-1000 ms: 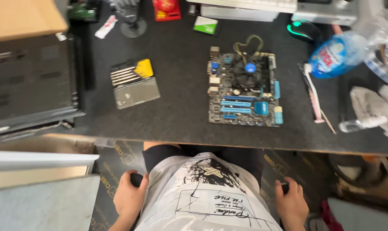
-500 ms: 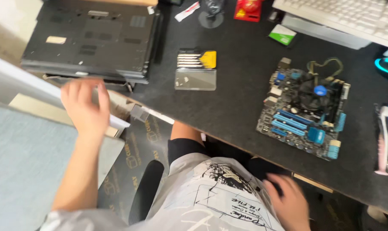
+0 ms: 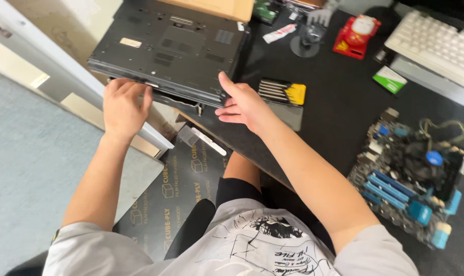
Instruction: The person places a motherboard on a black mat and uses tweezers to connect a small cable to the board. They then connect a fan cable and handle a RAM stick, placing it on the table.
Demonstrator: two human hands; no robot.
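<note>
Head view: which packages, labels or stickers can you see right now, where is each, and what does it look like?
Laptop: upside down at the desk's left edge, both hands on it, dark grey.
Sticker: on the laptop's underside, small pale rectangle.
Small box: near the keyboard, flat, green and white.
Cardboard box: top edge, tan.

Left hand (image 3: 122,105) gripping near edge of upturned dark laptop (image 3: 175,48), fingers curling over it. Right hand (image 3: 244,105) touching laptop's near right corner, fingers spread flat. Laptop overhanging edge of black table (image 3: 339,97). Screwdriver set with yellow holder (image 3: 283,92) lying just beside right hand. Green motherboard (image 3: 413,176) lying well apart, at right. White keyboard (image 3: 436,43) sitting at far right.
</note>
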